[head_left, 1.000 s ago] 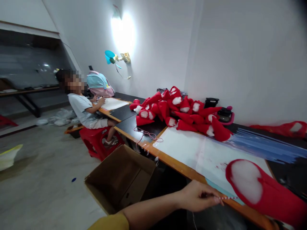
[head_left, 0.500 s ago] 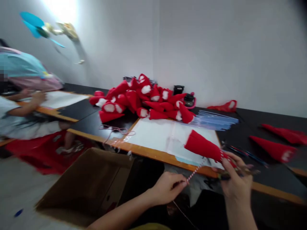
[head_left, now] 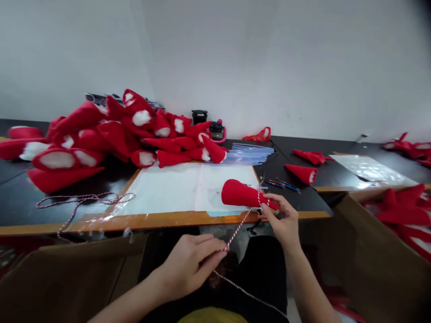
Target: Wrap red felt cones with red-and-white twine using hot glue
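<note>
My right hand (head_left: 281, 220) is closed on the narrow end of a red felt cone (head_left: 239, 193), its wide end pointing left over the table edge. Red-and-white twisted cord (head_left: 238, 232) wraps around the cone near my fingers and runs down, taut, to my left hand (head_left: 195, 262). That hand pinches the cord between thumb and fingers, and the loose tail hangs below toward my lap. Something small and partly hidden, with a hint of green, shows at my right fingers; I cannot make it out.
A pile of stuffed red cones (head_left: 128, 130) lies at the back left, with loose cord (head_left: 84, 199) in front. White sheets (head_left: 175, 188), clear plastic strips (head_left: 244, 154), pens (head_left: 283, 185) and a red cone (head_left: 301, 174) are on the table. Cardboard boxes stand below left (head_left: 77, 273) and right (head_left: 336, 242).
The view has swung to the right, bringing the right-hand box into sight and taking the other person out. Both hands still hold the cone and the taut cord.
</note>
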Motion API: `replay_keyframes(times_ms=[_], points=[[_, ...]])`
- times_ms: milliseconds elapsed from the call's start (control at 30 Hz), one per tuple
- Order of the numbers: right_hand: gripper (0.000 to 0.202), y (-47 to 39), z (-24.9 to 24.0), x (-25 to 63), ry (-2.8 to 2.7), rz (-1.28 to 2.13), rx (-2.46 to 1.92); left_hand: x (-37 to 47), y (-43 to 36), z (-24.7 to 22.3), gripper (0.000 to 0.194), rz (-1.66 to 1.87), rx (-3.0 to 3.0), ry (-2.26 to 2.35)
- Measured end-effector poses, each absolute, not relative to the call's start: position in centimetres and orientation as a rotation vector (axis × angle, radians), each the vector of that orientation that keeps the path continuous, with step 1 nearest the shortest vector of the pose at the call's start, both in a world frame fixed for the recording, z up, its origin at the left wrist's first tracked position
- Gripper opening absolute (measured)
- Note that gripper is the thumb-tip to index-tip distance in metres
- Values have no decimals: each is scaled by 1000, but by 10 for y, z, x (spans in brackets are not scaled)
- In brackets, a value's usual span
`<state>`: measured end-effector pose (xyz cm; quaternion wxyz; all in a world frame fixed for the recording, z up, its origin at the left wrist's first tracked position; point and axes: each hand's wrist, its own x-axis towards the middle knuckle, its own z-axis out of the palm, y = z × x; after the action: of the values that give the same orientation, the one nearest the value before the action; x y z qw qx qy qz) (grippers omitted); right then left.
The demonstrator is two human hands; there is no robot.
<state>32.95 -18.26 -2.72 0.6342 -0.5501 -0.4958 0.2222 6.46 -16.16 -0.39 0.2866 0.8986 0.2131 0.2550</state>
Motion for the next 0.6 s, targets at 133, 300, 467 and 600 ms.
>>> replay_keyframes(times_ms=[133,300,467,600], points=[[23,-200,-19,338,-1319,497,-1308,80,-128,51,19,769,2412,475],[23,-228,-6,355,-1553,415,-1374,109,-77,75,25,855,2347,579],[23,-260,15,376,-1674,317,-1435,141,-55,64,29,717,2226,430],[17,-291,37,393,-1691,441,-1440,180,-54,44,31,620,2111,273]])
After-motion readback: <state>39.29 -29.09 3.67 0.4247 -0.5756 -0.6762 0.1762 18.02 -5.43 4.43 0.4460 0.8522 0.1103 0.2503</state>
